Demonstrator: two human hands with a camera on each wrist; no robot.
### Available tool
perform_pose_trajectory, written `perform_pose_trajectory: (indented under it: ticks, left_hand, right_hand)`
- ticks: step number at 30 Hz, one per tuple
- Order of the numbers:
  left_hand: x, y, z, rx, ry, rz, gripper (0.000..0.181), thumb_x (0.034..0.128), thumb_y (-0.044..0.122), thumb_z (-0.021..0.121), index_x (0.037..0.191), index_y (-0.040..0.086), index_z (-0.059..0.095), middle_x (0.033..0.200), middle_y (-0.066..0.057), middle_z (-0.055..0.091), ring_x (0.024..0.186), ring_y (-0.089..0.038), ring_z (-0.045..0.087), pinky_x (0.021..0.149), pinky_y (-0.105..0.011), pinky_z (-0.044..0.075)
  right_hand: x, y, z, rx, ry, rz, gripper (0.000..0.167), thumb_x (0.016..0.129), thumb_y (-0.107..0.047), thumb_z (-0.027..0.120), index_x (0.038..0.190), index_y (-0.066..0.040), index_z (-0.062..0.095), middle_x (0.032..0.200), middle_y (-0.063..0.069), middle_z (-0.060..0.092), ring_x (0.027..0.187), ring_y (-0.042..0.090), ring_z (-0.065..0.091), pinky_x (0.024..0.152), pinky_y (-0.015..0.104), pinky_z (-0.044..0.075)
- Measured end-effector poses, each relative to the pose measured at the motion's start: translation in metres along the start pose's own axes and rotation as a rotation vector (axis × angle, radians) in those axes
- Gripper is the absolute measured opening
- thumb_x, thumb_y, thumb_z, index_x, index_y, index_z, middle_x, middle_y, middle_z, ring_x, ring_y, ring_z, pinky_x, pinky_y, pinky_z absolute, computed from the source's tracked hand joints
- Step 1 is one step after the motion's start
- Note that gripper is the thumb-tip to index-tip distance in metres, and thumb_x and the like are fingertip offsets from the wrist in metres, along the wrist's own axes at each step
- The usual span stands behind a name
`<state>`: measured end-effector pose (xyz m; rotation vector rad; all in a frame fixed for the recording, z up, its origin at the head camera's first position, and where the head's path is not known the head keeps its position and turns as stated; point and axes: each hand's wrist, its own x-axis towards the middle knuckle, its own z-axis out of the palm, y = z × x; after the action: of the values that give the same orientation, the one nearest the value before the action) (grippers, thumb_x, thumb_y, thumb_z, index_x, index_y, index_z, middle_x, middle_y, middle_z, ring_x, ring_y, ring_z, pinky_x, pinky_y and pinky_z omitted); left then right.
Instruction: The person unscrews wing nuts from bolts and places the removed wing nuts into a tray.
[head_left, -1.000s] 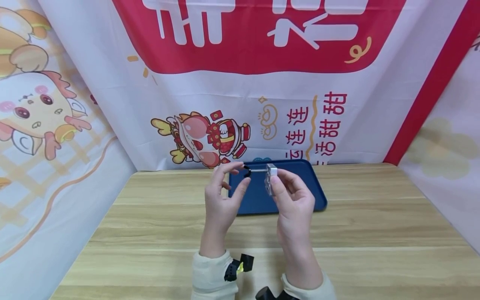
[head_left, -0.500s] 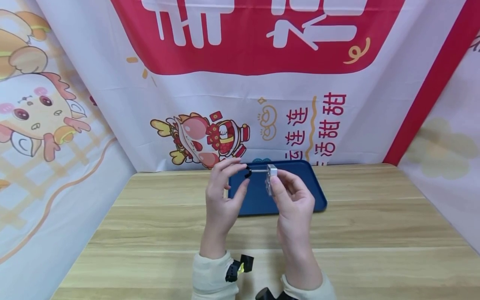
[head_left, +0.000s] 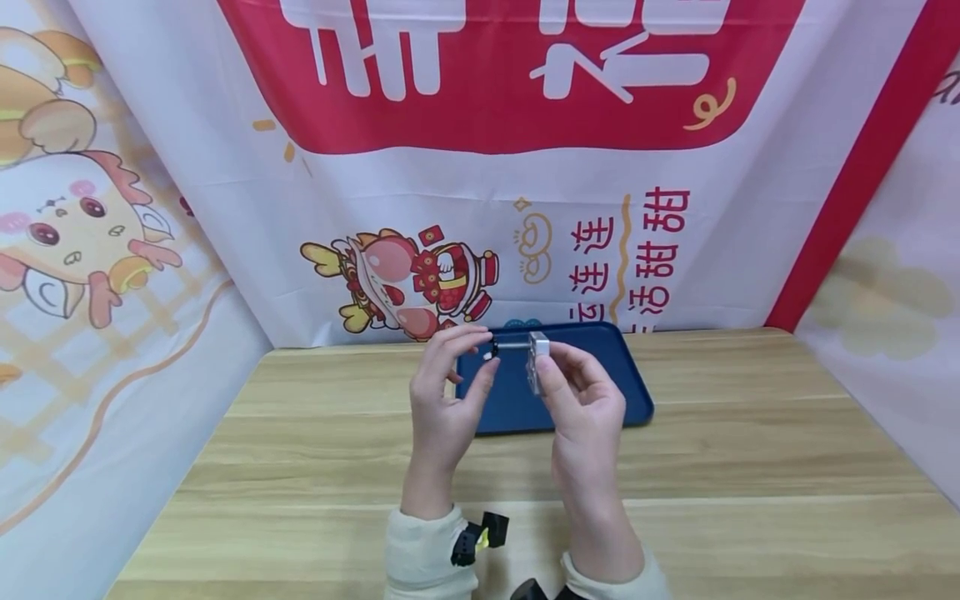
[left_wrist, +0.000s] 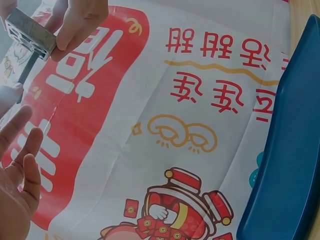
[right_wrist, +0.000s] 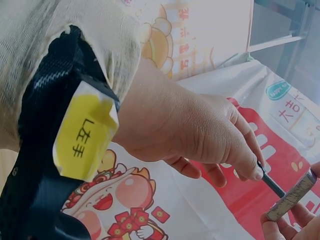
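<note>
My right hand [head_left: 588, 408] holds a small silver metal block [head_left: 537, 362] upright above the table, thumb on the near face and fingers behind. From the block's upper part a thin threaded screw [head_left: 513, 345] sticks out level to the left, ending in a small black piece [head_left: 493, 348]. With thumb and index finger, my left hand [head_left: 444, 408] pinches this black end; its other fingers stay loose. In the left wrist view, the block [left_wrist: 31, 34] shows openings in its face. The right wrist view has the block [right_wrist: 292, 196] edge-on, with the dark screw [right_wrist: 272, 184] reaching the left fingertips.
A dark blue tray [head_left: 510, 412] lies on the wooden table [head_left: 337, 467] behind the hands. Printed cloth [head_left: 465, 183] hangs at the back and both sides. Black camera straps [head_left: 465, 542] sit around the cream sleeves.
The black end has turned between my left thumb and index finger, and a pale spot now shows on it. The right hand and block have shifted slightly left.
</note>
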<state>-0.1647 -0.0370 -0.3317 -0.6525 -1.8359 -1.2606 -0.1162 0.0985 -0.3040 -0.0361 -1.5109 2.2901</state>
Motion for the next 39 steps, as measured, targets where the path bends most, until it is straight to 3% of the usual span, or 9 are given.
perform_pose_trajectory:
  ticks: [11,19,23,26,29,33,39]
  left_hand:
    - [0.0004,0.0017,0.0005,-0.029,-0.012,-0.120,0.017,0.0922,0.011,0.070,0.110,0.011,0.071,0.117,-0.002,0.070,0.098,-0.015,0.061,0.065,-0.025,0.048]
    - [0.0004,0.0032,0.0017,-0.061,-0.012,-0.182,0.007,0.0946,0.010,0.066,0.097,0.005,0.071,0.112,-0.008,0.071,0.105,-0.014,0.061,0.064,-0.022,0.046]
    - [-0.0001,0.0041,0.0007,-0.077,-0.016,-0.222,0.012,0.0976,0.013,0.063,0.104,0.007,0.070,0.115,-0.006,0.070,0.106,-0.011,0.060,0.065,-0.021,0.045]
    - [-0.0004,0.0032,-0.0017,-0.080,-0.002,-0.188,0.020,0.0988,0.010,0.060,0.117,0.008,0.067,0.120,-0.005,0.067,0.105,-0.011,0.058,0.067,-0.022,0.045]
    - [0.0007,0.0019,-0.0048,-0.062,0.005,-0.085,0.028,0.0981,0.002,0.058,0.124,0.008,0.064,0.126,-0.008,0.064,0.108,-0.015,0.058,0.069,-0.023,0.046]
    - [0.0025,0.0011,-0.0069,-0.005,-0.009,0.030,0.030,0.0963,-0.003,0.057,0.122,0.009,0.066,0.128,-0.013,0.062,0.117,-0.021,0.056,0.069,-0.023,0.047]
    - [0.0024,0.0009,-0.0057,0.030,-0.012,0.046,0.030,0.0904,0.001,0.069,0.119,0.011,0.069,0.126,-0.013,0.062,0.117,-0.022,0.055,0.065,-0.023,0.043]
  right_hand:
    - [-0.0011,0.0006,0.0017,-0.004,-0.008,0.017,0.022,0.096,-0.010,0.065,0.116,-0.001,0.065,0.103,0.002,0.067,0.092,0.017,0.066,0.084,0.023,0.057]
    - [-0.0009,0.0012,0.0022,-0.003,-0.001,0.010,0.020,0.096,-0.010,0.065,0.114,-0.002,0.065,0.102,0.002,0.067,0.091,0.016,0.066,0.084,0.024,0.057]
    - [-0.0006,0.0014,0.0023,-0.004,-0.003,0.001,0.019,0.096,-0.010,0.065,0.113,-0.002,0.065,0.101,0.002,0.067,0.091,0.014,0.066,0.083,0.023,0.057]
    - [-0.0002,0.0015,0.0015,-0.002,0.002,0.002,0.020,0.096,-0.011,0.065,0.114,-0.002,0.065,0.102,0.002,0.067,0.091,0.014,0.067,0.083,0.023,0.057]
    - [0.0004,0.0016,0.0004,0.004,0.007,0.003,0.020,0.096,-0.011,0.065,0.114,-0.002,0.065,0.103,0.002,0.068,0.093,0.016,0.067,0.084,0.024,0.057]
    - [0.0011,0.0016,-0.0002,0.006,0.007,0.002,0.020,0.096,-0.011,0.065,0.114,-0.002,0.065,0.104,0.003,0.068,0.094,0.016,0.068,0.085,0.024,0.057]
    - [0.0015,0.0015,0.0007,0.002,-0.002,0.003,0.021,0.096,-0.011,0.065,0.114,-0.001,0.065,0.103,0.003,0.068,0.093,0.017,0.067,0.084,0.024,0.057]
